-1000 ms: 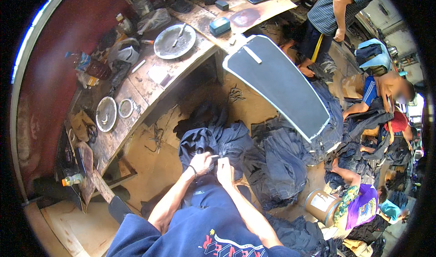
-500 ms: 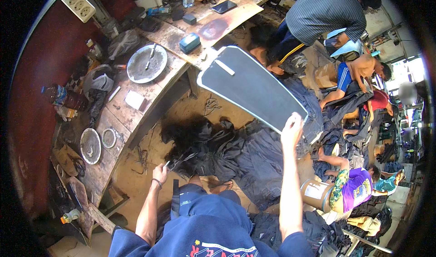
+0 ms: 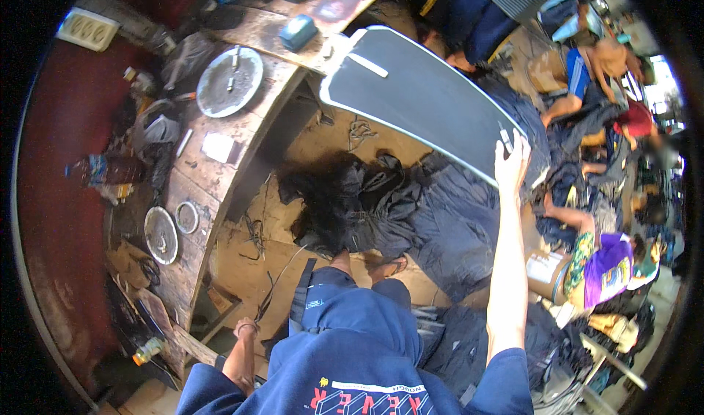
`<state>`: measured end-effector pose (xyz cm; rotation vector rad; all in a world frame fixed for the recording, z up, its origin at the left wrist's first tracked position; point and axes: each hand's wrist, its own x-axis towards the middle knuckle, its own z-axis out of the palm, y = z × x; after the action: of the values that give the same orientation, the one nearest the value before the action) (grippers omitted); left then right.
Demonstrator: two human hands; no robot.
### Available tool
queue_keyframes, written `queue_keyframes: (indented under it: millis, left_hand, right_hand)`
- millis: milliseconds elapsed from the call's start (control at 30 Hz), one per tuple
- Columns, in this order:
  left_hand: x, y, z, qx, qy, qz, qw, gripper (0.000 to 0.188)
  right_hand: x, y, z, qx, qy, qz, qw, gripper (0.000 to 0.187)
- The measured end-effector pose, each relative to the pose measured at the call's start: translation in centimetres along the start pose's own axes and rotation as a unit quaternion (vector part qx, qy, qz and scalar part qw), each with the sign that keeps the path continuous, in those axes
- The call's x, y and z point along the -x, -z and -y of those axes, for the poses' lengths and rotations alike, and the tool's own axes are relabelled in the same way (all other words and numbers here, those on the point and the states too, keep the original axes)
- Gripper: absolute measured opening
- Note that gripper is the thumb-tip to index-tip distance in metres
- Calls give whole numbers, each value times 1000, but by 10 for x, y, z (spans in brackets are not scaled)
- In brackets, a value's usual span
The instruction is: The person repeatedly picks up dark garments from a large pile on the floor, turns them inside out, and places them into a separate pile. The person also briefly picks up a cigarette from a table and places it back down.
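A long tapered dark board (image 3: 418,92) with a pale rim reaches from the table's corner toward my right. A short white strip (image 3: 368,65) lies on its wide end. My right hand (image 3: 513,162) is at the narrow end, its fingers closed around a small white stick (image 3: 506,138) with a thin dark tip. Low on the left, my left hand (image 3: 247,328) is curled beside my leg. A thin strand (image 3: 279,277) runs up from its fingers. Dark cloth (image 3: 440,217) lies heaped on the floor beneath the board.
On the wooden table (image 3: 213,169) at left are a large grey dish (image 3: 253,85), a smaller dish (image 3: 160,235), a ring-like lid (image 3: 187,217) and a blue box (image 3: 297,32). Several people sit or bend among dark cloth at right. A drum (image 3: 546,272) stands near them.
My right hand has shifted from the board's edge over its narrow end, and the white stick shows in it. My left hand has dropped back toward my body. The view has shifted.
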<state>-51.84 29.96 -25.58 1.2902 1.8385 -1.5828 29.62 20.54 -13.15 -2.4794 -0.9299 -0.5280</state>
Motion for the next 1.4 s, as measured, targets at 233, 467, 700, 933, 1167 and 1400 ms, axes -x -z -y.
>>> queue_keyframes:
  millis: [233,467,700,933,1167,1400]
  left_hand:
    - [42,56,-121,-47,-140,-100,984,70]
    - [131,108,-328,-95,-571,-221,785,37]
    - [101,-35,-542,-381,-635,-158,653,41]
    - [-14,-172,-694,-483,-602,-281,571,57]
    - [-91,-122,-794,-428,-680,-202,561,43]
    - [-94,-78,-775,-224,-744,-171,606,27]
  right_hand:
    - [135,63,24,62,-148,-177,971,42]
    - [404,44,38,-127,-594,169,776,49]
    - [587,-29,93,-137,-666,213,702,46]
    - [675,-248,41,-387,-822,-31,417,60]
    - [738,-432,31,-486,-809,-70,322,77]
    - [707,-443,19,-558,-801,45,213,82]
